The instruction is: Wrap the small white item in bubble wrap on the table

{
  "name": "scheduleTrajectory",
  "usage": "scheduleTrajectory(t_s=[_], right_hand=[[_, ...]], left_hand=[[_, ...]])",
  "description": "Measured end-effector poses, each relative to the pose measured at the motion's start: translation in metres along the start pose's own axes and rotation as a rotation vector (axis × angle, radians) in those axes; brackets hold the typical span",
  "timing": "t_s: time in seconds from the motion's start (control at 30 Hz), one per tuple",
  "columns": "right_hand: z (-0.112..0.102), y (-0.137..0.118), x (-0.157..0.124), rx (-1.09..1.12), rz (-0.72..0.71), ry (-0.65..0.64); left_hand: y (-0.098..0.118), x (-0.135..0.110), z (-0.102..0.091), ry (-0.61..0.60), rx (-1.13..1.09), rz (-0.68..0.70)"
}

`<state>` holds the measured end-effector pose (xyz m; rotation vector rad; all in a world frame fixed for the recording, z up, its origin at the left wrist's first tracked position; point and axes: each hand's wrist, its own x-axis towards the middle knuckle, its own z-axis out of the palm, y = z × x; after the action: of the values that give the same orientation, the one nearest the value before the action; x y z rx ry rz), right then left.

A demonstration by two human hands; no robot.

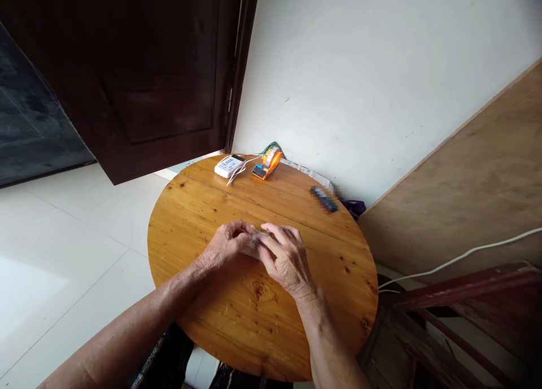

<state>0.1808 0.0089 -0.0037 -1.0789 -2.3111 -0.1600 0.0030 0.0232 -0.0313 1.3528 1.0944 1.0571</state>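
Over the middle of a round wooden table (220,208), my left hand (224,245) and my right hand (285,259) meet with fingers curled. Between them they pinch a small clear, shiny object (256,240) that looks like plastic film or a wrapper; most of it is hidden by the fingers. Both wrists rest on or just above the tabletop.
At the table's far edge lie a white box-like device (229,165) with a white cable, an orange tape dispenser (268,163) and a small dark blurred item (324,198). A dark door (139,78) stands left, a white wall behind, a wooden board (474,186) and dark wooden furniture (466,310) right.
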Motion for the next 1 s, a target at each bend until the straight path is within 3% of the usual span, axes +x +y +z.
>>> scheduleTrajectory(t_s=[0.4, 0.6, 0.8, 1.0], right_hand=[[0.004, 0.006, -0.003, 0.119, 0.032, -0.013], [0.005, 0.006, -0.004, 0.225, 0.107, 0.1], [0.006, 0.002, -0.001, 0.107, 0.005, 0.012], [0.003, 0.009, -0.003, 0.402, 0.237, 0.223]], left_hand=[[-0.011, 0.007, 0.005, 0.02, 0.027, 0.041], [-0.013, 0.008, 0.006, 0.018, 0.015, 0.046], [-0.014, 0.008, 0.007, 0.051, 0.049, 0.067], [-0.003, 0.005, 0.006, 0.014, -0.137, 0.022]])
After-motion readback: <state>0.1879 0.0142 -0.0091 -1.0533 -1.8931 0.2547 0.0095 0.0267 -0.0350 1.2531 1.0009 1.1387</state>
